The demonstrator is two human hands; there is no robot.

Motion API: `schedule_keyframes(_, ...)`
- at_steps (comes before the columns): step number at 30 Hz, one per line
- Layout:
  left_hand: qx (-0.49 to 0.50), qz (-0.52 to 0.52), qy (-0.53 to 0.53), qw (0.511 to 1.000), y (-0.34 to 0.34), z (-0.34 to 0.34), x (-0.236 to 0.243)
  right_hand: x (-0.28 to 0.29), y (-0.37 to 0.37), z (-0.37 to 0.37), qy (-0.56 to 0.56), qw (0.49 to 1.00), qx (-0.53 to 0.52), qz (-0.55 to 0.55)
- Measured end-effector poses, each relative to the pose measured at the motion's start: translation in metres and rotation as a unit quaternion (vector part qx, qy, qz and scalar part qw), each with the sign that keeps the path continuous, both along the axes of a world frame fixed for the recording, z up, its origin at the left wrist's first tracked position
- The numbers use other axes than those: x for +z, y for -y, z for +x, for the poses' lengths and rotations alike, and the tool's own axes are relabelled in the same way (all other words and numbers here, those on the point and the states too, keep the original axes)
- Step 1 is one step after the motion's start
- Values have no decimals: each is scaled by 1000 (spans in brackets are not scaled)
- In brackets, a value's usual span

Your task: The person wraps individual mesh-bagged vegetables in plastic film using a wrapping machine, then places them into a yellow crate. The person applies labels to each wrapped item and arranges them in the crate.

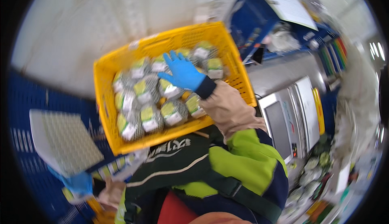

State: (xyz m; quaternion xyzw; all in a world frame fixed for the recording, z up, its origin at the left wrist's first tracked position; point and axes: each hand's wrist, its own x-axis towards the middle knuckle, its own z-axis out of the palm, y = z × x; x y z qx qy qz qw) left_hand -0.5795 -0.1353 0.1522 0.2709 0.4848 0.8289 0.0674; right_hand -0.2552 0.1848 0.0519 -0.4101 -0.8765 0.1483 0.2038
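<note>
My right hand [181,71], in a blue glove, reaches over a yellow plastic crate [106,120] with its fingers spread. Nothing is in its grasp. Beneath it lie several round, grey-green produce packs [152,118] in clear wrap, bearing yellow-green labels and white stickers. Whether the fingertips touch the packs, I cannot tell. At the lower left, my left hand [78,183], also blue-gloved, grips the lower edge of a white sheet [67,141] with a pale grid pattern. The sheet and blur partly hide its fingers. Yellow-green labels [117,166] show beside that hand.
Blue crates [20,102] stand at the left. On a metal surface at the right is a scale [279,120]. A blue bin [253,21] holds a clipboard [285,5] farther back. More wrapped produce [312,175] lies at the lower right.
</note>
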Motion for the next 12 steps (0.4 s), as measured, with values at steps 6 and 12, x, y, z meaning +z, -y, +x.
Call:
schedule_keyframes(6, -24, 74, 27, 997, 3, 21, 33, 6, 143, -11, -3, 916, 365, -166)
schedule_keyframes(12, 100, 39, 20, 994, 35, 13, 19, 18, 143, -23, 128, 835, 332, -420)
